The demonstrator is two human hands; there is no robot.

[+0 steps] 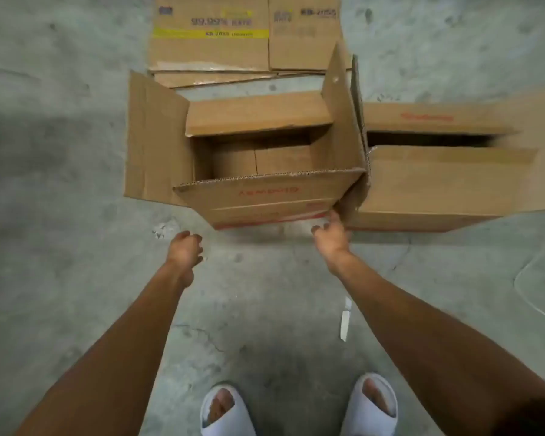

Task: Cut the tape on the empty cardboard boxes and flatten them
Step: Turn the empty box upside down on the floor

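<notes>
While flattened brown cardboard reads "99.99%", the open brown cardboard box sits beyond the loosely curled, empty left hand, the right hand fingering its corner.

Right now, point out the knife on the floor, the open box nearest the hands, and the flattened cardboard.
knife (345, 322), head view, on the pale blade.
open box (258, 199), head view, on its near outer wall.
flattened cardboard (211, 48), head view, on the printed panel.

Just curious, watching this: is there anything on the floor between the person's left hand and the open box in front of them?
No. In the head view, only bare concrete floor separates the left hand from the open box.
</notes>
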